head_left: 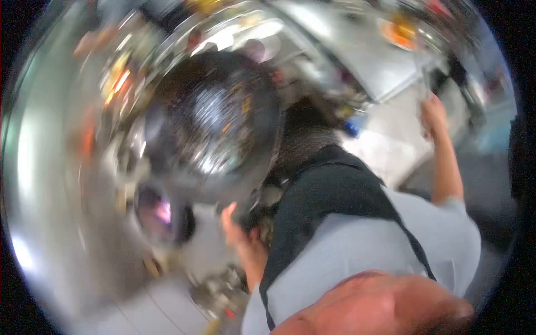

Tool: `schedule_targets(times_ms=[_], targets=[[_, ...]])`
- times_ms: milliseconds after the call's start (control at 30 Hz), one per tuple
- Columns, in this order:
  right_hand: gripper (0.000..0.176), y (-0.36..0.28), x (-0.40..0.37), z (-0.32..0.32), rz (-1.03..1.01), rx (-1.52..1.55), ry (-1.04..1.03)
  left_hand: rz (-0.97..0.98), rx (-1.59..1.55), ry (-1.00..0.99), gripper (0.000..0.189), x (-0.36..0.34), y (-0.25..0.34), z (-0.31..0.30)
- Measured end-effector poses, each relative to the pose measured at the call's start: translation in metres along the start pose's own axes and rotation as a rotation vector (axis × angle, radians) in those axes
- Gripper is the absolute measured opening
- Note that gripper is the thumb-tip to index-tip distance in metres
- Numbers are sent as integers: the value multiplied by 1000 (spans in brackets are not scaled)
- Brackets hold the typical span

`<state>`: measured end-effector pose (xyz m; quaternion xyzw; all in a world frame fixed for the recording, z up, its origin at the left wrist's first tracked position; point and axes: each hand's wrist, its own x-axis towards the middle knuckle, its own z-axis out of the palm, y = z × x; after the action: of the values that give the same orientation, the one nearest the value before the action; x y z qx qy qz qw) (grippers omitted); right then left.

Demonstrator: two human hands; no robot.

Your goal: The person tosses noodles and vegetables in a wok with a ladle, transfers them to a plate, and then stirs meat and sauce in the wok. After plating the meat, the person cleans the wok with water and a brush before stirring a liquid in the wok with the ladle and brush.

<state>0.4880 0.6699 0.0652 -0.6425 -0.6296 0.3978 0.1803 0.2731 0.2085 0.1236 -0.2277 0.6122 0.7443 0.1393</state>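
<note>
- Large round dark metal wok (212, 123): centre of the view.
- Left hand (231, 220): at the wok's 6 o'clock, just beside its rim.
- Right hand (432, 114): at its 3 o'clock, well apart.
- Round orange-filled plate (399, 30): on the flat grey steel counter (357, 61), at the wok's 2 o'clock.

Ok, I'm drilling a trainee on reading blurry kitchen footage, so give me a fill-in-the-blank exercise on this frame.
1. The apron worn over the grey shirt is ___.
2. Of the left hand and the right hand, the one nearest the big dark wok is the ___.
3. The one stretched out toward the shiny grey counter is the ___.
Missing words: black; left; right.
</note>
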Motion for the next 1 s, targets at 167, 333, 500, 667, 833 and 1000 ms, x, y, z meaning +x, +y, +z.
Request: schedule_targets(times_ms=[167, 333, 500, 667, 833, 1000], targets=[[51, -17, -6, 77, -116, 795, -830, -75, -343, 227, 16, 37, -20, -100], [62, -147, -124, 223, -39, 584, -1405, 120, -782, 289, 13, 129, -12, -142], [59, -313, -282, 402, -243, 275, -1984, 217, -878, 454, 13, 223, 36, -179], [51, -422, -469, 647, -1586, -160, -1578, 195, -1009, 666, 13, 269, 78, -186], [40, -411, -625, 805, -2251, -422, -1198, 199, -871, 703, 18, 274, 94, -164], [21, -417, -686, 876, -1945, -1088, -1685, 258, -898, 820, 24, 289, 103, -145]])
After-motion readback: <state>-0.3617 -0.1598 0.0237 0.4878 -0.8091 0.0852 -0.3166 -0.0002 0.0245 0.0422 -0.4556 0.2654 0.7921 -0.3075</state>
